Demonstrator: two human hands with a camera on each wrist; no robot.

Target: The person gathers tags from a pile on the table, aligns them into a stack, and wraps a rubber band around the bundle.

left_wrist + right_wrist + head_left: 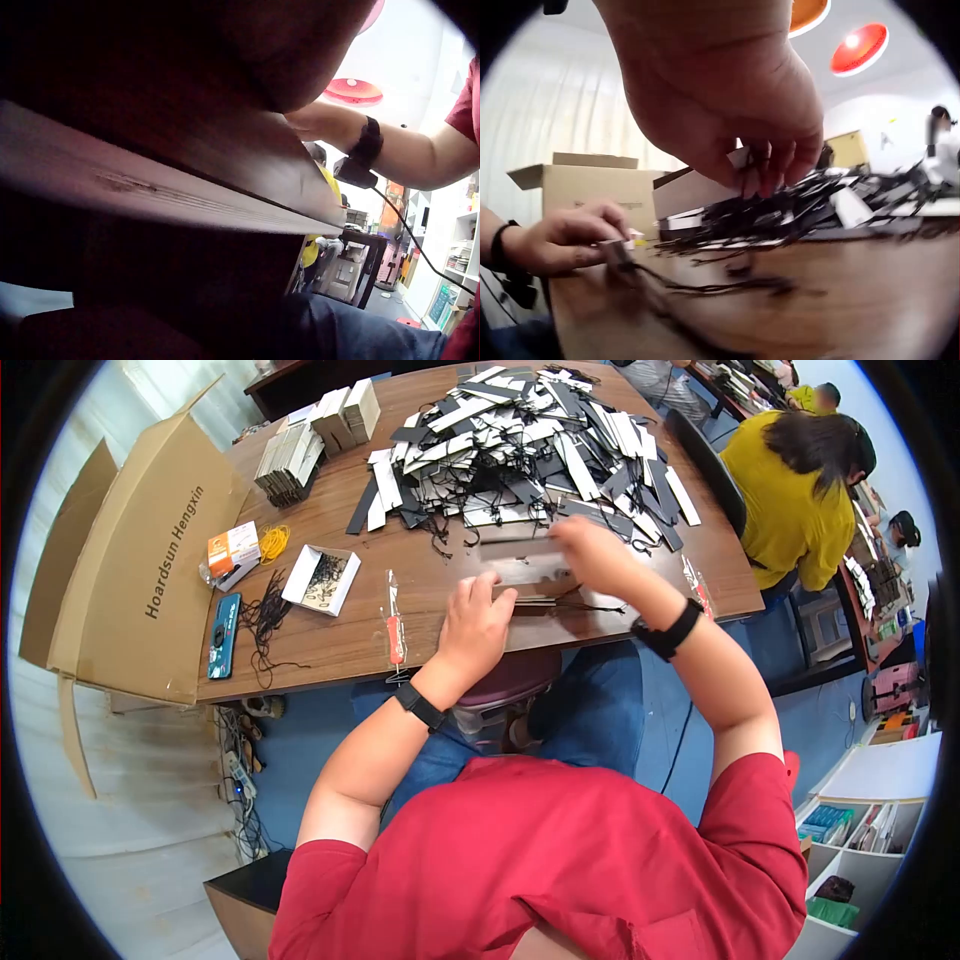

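Observation:
At the near edge of the table, my left hand (475,622) holds a small stack of narrow card tags (535,601), with black cords trailing off to the right. In the right wrist view that left hand (577,238) grips the stack's end (616,253). My right hand (598,555) is raised a little beyond it, blurred. Its fingers pinch one tag (686,196) with a black cord, in the right wrist view. Past both hands lies a big heap of black and white corded tags (520,445). The left wrist view is mostly dark, showing the table edge (172,191).
On the left stand a large cardboard carton (150,560), a teal phone (224,635), loose black cords (262,615), a white box of small black pieces (322,578) and yellow rubber bands (274,542). Stacked tags (290,462) sit behind. Someone in yellow (790,500) sits at right.

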